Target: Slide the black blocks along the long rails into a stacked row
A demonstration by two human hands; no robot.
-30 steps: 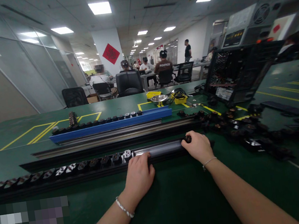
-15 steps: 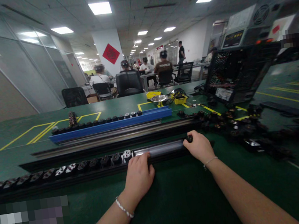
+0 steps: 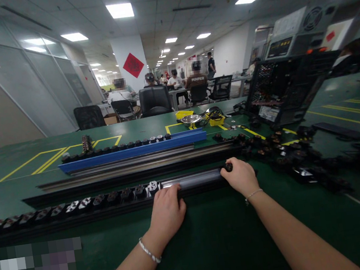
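Observation:
A long black rail (image 3: 204,188) with a shiny channel lies across the table before me. Along its left stretch sits a row of small black parts (image 3: 112,197), some with white tops; the rightmost white-topped part (image 3: 153,186) is just beyond my left fingers. My left hand (image 3: 167,210) grips the rail's near side, fingertips over the channel and thumb at the front. Near the rail's right end, my right hand (image 3: 241,175) pinches a small black part (image 3: 228,167), mostly hidden by the fingers. Whether that part touches the channel I cannot tell.
Behind lie more dark rails (image 3: 131,171) and a blue rail (image 3: 135,150) carrying similar parts. Loose black parts (image 3: 303,153) are heaped at the right, near an open computer case (image 3: 274,90). A metal bowl (image 3: 191,119) and yellow trays (image 3: 217,119) stand farther back.
Both hands and the parts on the rail stay practically still. In the background, a standing person has shifted slightly left.

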